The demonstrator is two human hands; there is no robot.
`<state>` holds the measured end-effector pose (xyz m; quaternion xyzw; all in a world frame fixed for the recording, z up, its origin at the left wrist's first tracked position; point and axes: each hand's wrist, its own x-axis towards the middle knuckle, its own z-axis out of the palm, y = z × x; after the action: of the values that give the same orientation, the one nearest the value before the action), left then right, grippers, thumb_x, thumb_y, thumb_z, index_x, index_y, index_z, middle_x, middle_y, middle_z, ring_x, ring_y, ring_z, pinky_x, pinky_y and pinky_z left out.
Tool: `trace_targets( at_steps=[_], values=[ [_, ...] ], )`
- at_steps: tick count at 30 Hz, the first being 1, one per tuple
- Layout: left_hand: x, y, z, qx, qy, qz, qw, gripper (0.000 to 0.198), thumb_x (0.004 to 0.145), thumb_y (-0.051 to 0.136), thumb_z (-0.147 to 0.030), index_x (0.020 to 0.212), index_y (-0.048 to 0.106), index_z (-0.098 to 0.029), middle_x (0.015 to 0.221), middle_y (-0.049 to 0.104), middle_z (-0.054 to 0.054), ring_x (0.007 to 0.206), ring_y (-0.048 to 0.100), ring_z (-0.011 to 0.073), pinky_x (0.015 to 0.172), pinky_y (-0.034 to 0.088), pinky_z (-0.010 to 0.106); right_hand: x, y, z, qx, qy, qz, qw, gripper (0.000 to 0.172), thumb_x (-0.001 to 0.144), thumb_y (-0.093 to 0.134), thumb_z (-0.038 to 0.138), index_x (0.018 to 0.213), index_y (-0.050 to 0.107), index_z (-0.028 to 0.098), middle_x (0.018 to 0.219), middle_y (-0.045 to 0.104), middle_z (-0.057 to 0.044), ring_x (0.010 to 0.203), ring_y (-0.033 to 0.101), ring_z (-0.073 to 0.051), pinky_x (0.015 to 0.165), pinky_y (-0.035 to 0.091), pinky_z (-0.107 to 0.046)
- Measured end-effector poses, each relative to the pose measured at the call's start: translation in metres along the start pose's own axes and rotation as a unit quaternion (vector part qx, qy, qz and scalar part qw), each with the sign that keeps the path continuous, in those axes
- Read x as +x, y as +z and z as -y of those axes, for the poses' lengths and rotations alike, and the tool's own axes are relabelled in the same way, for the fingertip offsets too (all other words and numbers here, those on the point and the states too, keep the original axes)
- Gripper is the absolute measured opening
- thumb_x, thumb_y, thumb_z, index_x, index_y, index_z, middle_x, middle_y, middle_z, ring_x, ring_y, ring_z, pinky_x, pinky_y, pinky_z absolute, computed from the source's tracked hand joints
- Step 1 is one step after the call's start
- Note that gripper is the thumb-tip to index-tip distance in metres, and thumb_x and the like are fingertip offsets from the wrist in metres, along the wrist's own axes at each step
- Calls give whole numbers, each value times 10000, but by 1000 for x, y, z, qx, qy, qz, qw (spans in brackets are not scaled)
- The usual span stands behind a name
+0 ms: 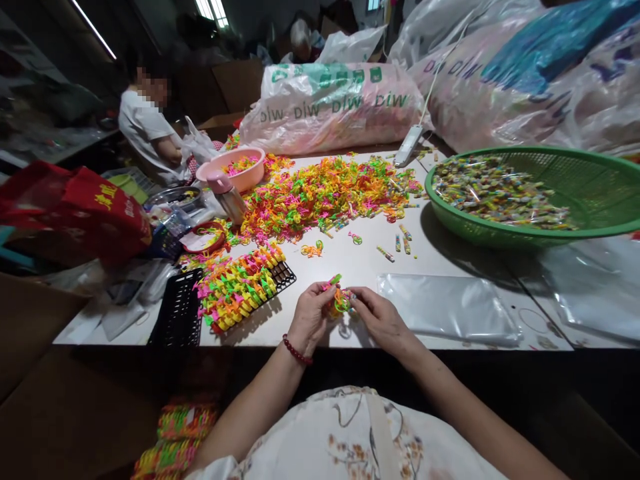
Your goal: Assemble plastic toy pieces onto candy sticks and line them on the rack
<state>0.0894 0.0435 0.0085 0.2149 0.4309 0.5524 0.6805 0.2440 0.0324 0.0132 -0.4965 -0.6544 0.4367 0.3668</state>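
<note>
Near the table's front edge, my left hand (314, 310) is closed around a few small coloured plastic pieces (341, 301) in orange, green and pink. My right hand (379, 315) meets it from the other side, fingertips pinched at the same pieces; their exact kind is too small to tell. To the left, a black plastic rack (286, 275) carries rows of pink, green, yellow and orange pieces. Beyond my hands spreads a large heap of bright plastic pieces (320, 193). Several small wrapped tubes (399, 243) lie between the heap and my right hand.
A green basket (505, 230) of wrapped tubes stands right. Clear plastic bags (450, 310) lie beside my right hand. Further back are a pink bowl (257, 175), a flask (227, 199), a power strip (410, 145) and stuffed sacks (335, 110). A person (150, 127) sits at back left.
</note>
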Motion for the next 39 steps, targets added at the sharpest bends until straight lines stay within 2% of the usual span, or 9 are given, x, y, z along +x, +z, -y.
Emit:
trace_targets(
  at_steps=[2,5,8,11,18,22,28,35,39],
  values=[
    [-2,4,3,4,5,-7,1000,412,631,831,-368,820,530,-159,715,620,-16,594,561,81,586,456,211,-3,5,3,-2,-14,13,1000,289,931,494,387,1097,665,223,988,716,-43,885,653,-191,823,499,-324],
    [-5,8,9,39,53,-27,997,388,748,721,-489,854,517,-175,670,555,-43,558,512,71,534,422,196,-7,9,1,20,-25,21,999,273,922,516,377,1087,683,239,1054,712,-41,981,647,-204,905,481,-341],
    [-5,9,13,81,84,-51,992,392,812,630,-551,878,516,-181,658,522,-50,531,488,72,481,401,192,-6,8,-5,77,30,8,997,322,895,556,431,1098,680,214,989,716,-50,916,655,-203,837,503,-331],
    [-5,8,17,102,79,-41,991,402,823,608,-567,876,509,-181,659,538,-44,496,474,74,440,383,196,-4,7,-10,137,71,-2,988,354,862,600,471,1059,663,183,845,698,-33,778,633,-173,719,493,-292],
    [-7,5,25,175,70,-11,982,412,837,586,-591,844,496,-189,596,531,-50,442,425,69,392,329,185,-7,6,-5,187,83,8,979,329,853,616,497,953,659,187,783,649,2,648,532,-118,601,415,-245],
    [-5,2,25,212,76,-10,974,407,842,578,-592,847,513,-190,618,565,-34,462,452,76,424,352,190,-10,5,-4,192,77,2,978,318,842,640,487,951,660,189,779,630,9,636,500,-110,580,382,-237],
    [-5,3,24,240,90,-7,967,384,841,594,-564,801,518,-190,629,586,-23,516,506,97,497,413,208,-10,2,-4,244,113,14,963,358,814,664,517,896,654,168,695,571,22,579,424,-92,544,334,-231],
    [-11,8,23,209,53,3,976,379,848,581,-558,818,487,-193,603,545,-49,453,460,72,429,371,180,-10,1,-8,268,127,27,955,384,808,661,544,875,665,166,737,606,3,577,421,-84,553,322,-230],
    [-11,5,25,222,54,8,974,390,845,576,-574,815,490,-196,584,528,-51,433,437,73,389,331,177,-11,1,-16,267,132,38,954,394,830,628,557,787,643,165,701,573,11,559,402,-79,534,296,-229]
  ],
)
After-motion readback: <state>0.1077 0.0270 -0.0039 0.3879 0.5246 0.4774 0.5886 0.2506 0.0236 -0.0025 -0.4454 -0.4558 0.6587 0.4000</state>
